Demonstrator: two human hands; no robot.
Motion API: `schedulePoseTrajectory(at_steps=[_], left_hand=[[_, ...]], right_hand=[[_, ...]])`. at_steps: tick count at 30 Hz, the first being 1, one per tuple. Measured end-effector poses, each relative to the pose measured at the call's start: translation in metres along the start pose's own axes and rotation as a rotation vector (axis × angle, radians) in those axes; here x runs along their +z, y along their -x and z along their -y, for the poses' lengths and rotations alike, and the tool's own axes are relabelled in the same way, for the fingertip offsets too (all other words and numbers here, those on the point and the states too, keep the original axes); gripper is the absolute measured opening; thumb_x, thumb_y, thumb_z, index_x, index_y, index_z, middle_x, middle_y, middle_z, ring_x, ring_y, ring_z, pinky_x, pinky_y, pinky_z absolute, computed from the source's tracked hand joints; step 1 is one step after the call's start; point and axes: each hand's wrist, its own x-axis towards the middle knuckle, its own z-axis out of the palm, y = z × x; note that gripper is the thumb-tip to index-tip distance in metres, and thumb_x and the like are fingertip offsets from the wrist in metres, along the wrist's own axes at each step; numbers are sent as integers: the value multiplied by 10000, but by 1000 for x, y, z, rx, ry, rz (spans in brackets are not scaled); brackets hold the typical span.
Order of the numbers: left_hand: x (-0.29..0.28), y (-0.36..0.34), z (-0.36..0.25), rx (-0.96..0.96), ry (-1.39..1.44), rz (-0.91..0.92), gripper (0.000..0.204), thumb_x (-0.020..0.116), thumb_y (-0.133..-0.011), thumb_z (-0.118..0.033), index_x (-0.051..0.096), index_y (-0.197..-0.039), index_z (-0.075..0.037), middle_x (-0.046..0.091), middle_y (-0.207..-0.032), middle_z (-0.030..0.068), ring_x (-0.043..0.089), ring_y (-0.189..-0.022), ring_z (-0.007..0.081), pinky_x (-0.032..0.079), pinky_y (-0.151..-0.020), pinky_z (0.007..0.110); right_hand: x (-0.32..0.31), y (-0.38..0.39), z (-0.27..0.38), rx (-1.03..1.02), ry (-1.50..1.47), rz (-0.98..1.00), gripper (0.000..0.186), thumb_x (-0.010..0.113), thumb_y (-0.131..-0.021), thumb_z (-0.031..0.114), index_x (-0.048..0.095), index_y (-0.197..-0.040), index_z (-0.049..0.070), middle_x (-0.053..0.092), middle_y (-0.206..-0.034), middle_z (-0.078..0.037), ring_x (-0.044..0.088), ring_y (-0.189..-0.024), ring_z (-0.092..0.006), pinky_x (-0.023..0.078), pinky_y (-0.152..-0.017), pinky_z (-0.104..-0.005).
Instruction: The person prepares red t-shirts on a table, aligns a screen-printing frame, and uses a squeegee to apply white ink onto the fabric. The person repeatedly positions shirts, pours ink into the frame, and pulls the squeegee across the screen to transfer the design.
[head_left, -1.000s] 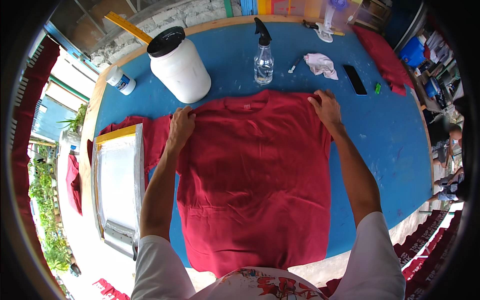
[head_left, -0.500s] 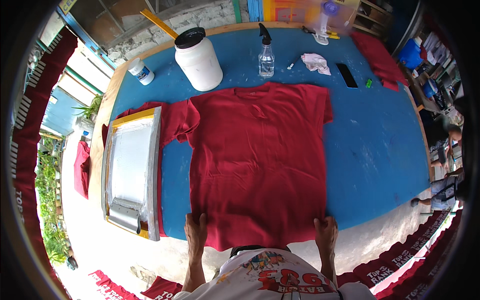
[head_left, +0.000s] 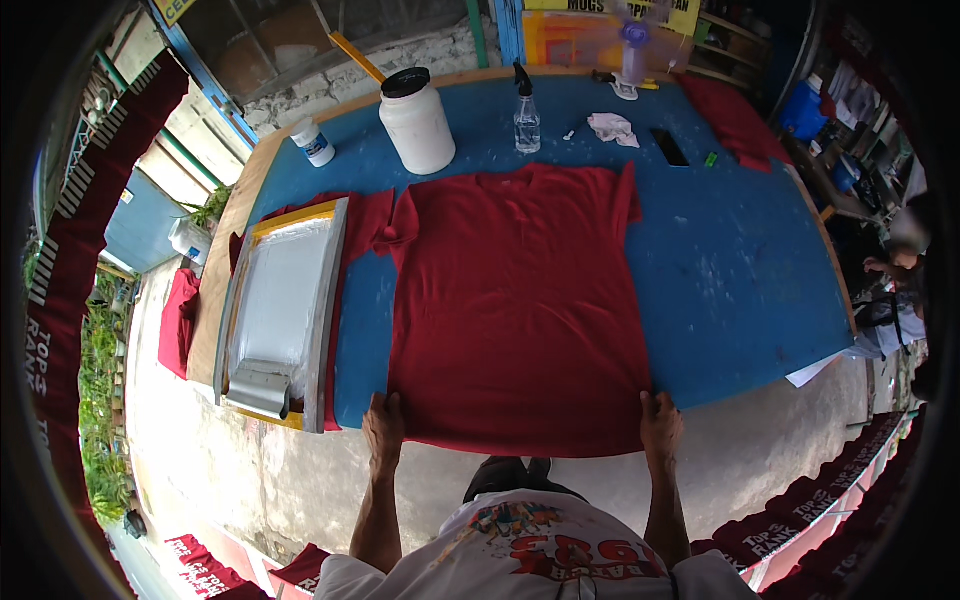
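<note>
A dark red t-shirt (head_left: pixel 515 310) lies spread flat on the blue table (head_left: pixel 730 290), its hem at the near edge. My left hand (head_left: pixel 384 426) grips its lower left corner and my right hand (head_left: pixel 661 432) its lower right corner, fingers closed on the cloth. Left of it, a framed printing screen (head_left: pixel 280 300) with a metal squeegee (head_left: pixel 258 385) rests on another red shirt (head_left: pixel 375 212).
Along the back stand a small white container (head_left: pixel 312 142), a white jar (head_left: pixel 417 130) and a spray bottle (head_left: pixel 527 118), with a rag (head_left: pixel 612 128), phone (head_left: pixel 668 147) and folded red cloth (head_left: pixel 730 115). A person (head_left: pixel 905 260) is at the right.
My hands moved from the shirt's shoulders down to its hem corners, where they still are. The shirt's lower part is now smoother, and the view has shifted.
</note>
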Motion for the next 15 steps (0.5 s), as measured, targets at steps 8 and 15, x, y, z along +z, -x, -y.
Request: schedulePoseTrajectory(at_steps=[8,15], left_hand=[[21,-17,-88,443,34,46,410,665,-1051,-152,596,-1405,43,605,-1437,290,583,-1360,466,459,-1157,561],[158,-219,-179,959,72,221,570,608,-1102,-350,549,-1548,1,481,-1631,277,412,-1558,446,304,-1306,562]], right_hand=[[37,-21,113,-487,-151,32,494,700,-1045,313,602,-1437,29,569,-1494,-245,520,-1426,-450,416,-1172,-617],[165,-190,227,-888,44,119,718,594,-1077,481,463,-1619,28,380,-1718,-219,276,-1631,-415,190,-1348,-595]])
